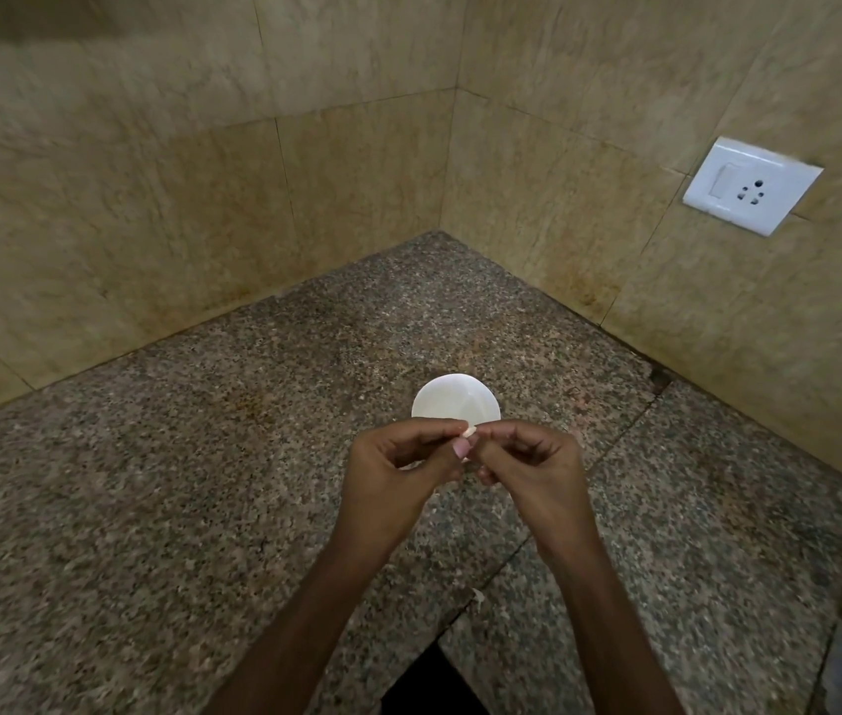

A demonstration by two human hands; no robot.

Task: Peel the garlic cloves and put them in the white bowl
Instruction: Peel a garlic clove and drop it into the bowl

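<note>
While both hands are raised together over the near part of the table (202, 508), a small pale garlic clove (469, 432) sits between their fingertips. The left hand (398, 472) has its fingers curled and pinches the clove from the left, its thumb lying just under it. The right hand (532, 467), also curled, meets the clove from the right with its thumb and forefinger, so the two hands touch at that point. How much skin is on the clove cannot be told, as it is small and mostly covered. Just beyond the hands, farther from the person, the white bowl (455, 399) stands upright on the speckled granite table, its near rim hidden behind the fingertips. The visible part of its inside looks plain white. Beige tiled walls (150, 198) meet in a corner at the far end, and a white socket plate (751, 185) with a switch is set in the right wall.
</note>
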